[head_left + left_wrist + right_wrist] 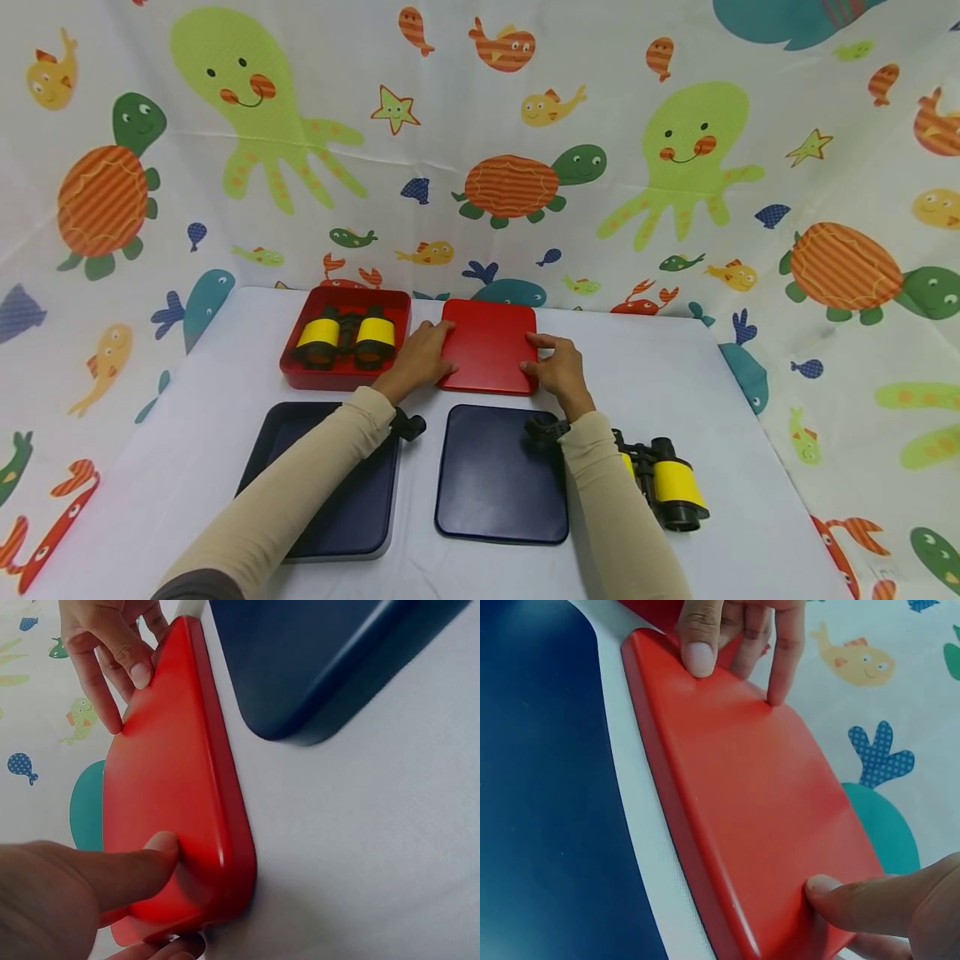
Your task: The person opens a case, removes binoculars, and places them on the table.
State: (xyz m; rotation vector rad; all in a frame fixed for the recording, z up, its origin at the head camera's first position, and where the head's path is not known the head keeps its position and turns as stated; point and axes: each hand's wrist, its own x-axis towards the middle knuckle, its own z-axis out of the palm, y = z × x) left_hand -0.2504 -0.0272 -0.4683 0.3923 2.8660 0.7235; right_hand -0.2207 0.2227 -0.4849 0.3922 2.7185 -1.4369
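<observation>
Sea-creature cloth backs the white counter (675, 375), where the red lid (489, 346) lies just beside the red tray (296, 367) holding binoculars (347, 336) — left hand (420, 358) and right hand (557, 371) each pinch an opposite edge, thumb on top, grip partly curled — behind a dark blue lid (501, 475).

The right sleeve (600, 467) is covering half of the loose binoculars (671, 483), and the left forearm (315, 467) is hiding part of the open navy tray (360, 517).
</observation>
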